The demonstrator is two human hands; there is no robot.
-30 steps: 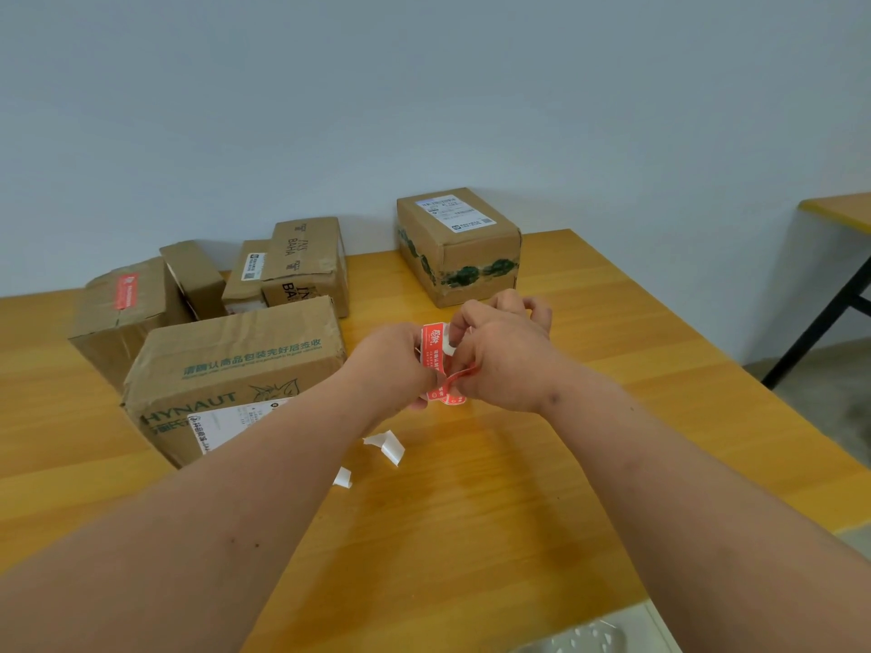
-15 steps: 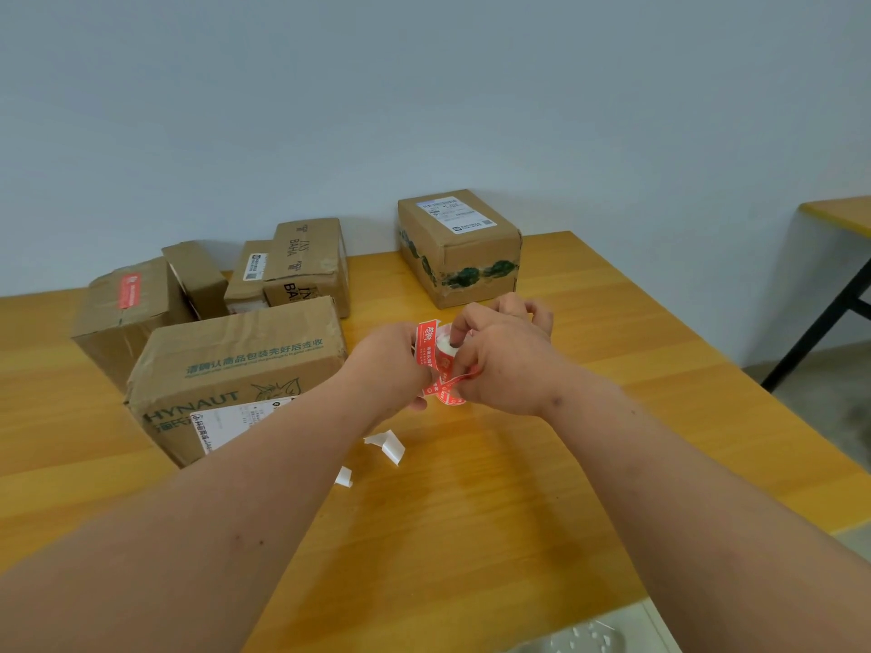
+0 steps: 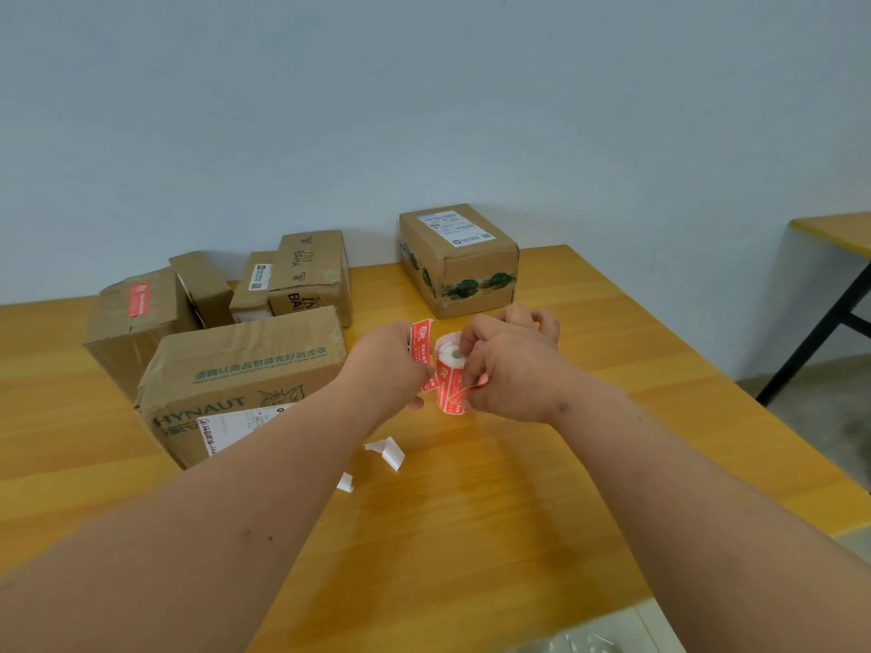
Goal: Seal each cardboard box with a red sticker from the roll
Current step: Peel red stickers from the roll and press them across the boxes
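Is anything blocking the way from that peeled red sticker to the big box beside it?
Nothing visible. The left hand holds the red sticker just right of the large HYNAUT box, with only open air between them.

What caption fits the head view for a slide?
Left hand peels a red sticker off the roll held by the right hand, cardboard boxes waiting behind.

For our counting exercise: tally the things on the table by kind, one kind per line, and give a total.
Boxes: 6
Sticker rolls: 1
Peeled stickers: 1
Paper scraps: 2
Total: 10
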